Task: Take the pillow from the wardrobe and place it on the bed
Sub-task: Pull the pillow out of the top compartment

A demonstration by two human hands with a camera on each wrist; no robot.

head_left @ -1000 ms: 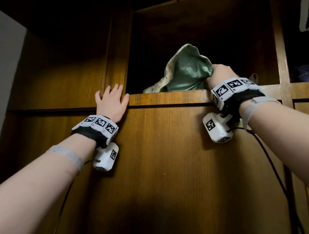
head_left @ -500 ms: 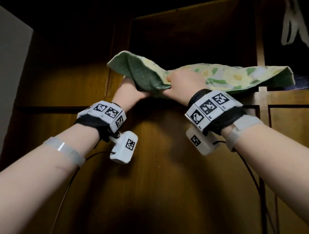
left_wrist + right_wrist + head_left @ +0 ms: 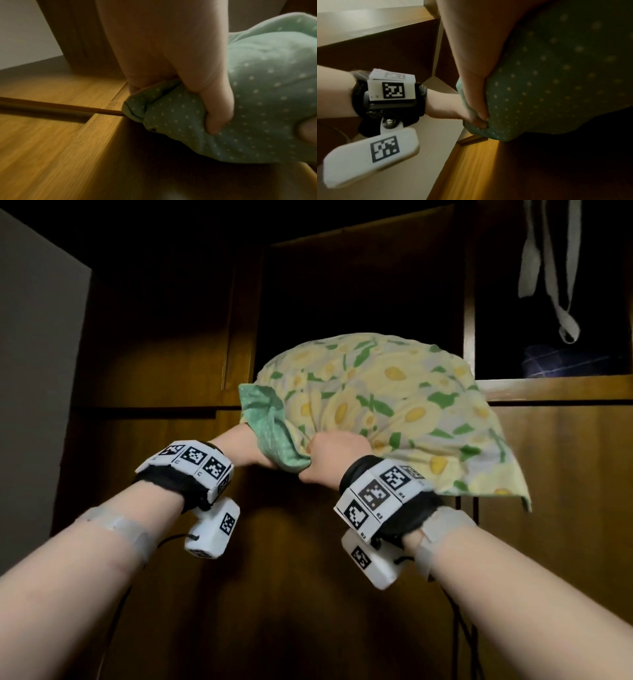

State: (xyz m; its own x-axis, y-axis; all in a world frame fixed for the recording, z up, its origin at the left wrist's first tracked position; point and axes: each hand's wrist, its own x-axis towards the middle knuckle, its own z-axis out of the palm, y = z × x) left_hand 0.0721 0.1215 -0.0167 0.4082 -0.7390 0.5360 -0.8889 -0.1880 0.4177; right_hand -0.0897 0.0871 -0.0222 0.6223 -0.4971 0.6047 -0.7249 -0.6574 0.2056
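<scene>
The pillow [image 3: 394, 412], yellow-and-green flowered on top and green with white dots underneath, hangs in the air in front of the wardrobe's dark open upper compartment [image 3: 359, 285]. My left hand [image 3: 250, 450] and right hand [image 3: 329, 457] both grip its near left corner, close together, with fingers curled into the cloth. The left wrist view shows my left hand [image 3: 202, 83] bunching the dotted cloth [image 3: 257, 108]. From the right wrist camera, my right hand [image 3: 479, 81] clamps the same dotted side [image 3: 556, 81] beside the left hand [image 3: 450, 105]. The bed is not in view.
The wardrobe's closed wooden doors [image 3: 342, 577] stand right behind and below the pillow. To the right, another open shelf [image 3: 548, 388] holds dark folded cloth [image 3: 565, 361], and grey straps [image 3: 548, 268] hang above it. A pale wall [image 3: 34, 371] is at the left.
The left hand left the wardrobe edge and took hold of the pillow beside the right hand. Both hands pulled the pillow out of the compartment, down and toward me.
</scene>
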